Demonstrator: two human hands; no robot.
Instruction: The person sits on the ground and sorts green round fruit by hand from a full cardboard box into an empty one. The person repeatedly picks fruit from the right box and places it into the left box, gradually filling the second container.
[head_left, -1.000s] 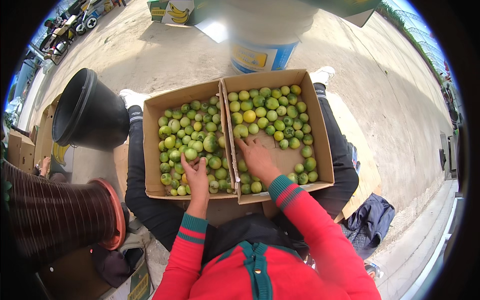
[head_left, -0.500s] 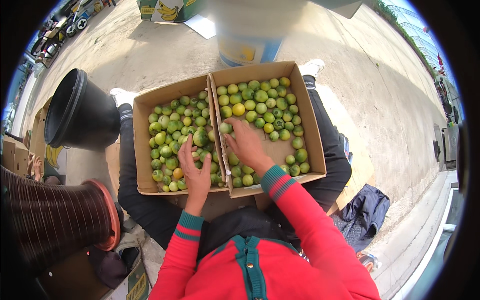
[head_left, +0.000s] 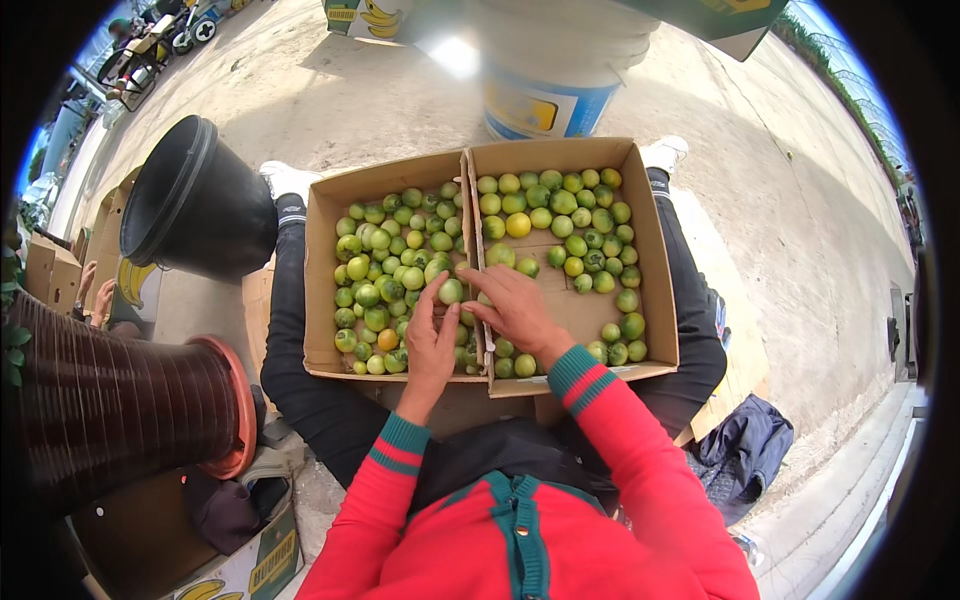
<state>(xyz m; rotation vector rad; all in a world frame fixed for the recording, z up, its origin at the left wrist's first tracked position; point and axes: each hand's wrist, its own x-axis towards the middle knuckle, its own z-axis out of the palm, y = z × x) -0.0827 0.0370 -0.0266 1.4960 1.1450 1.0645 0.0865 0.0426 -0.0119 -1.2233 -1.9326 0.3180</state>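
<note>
Two open cardboard trays stand side by side between my legs, the left tray and the right tray. Both contain round green tomatoes, some turning yellow or orange. At the inner side of the left tray, my left hand pinches a pale green tomato between thumb and fingers. My right hand reaches across the dividing wall, palm down, its thumb and forefinger apart close to that tomato. Part of another tomato shows beneath the right hand. In the right tray, tomatoes line the far and right sides around bare cardboard.
A black bucket tilts at the left, above a stack of dark red pots. A white bucket stands beyond the trays. Dark cloth lies right. Another person's hands show at far left.
The pale tomato, earlier in my right hand's fingers, is now in my left hand. My hands have come together at the divider. The whole view has shifted slightly.
</note>
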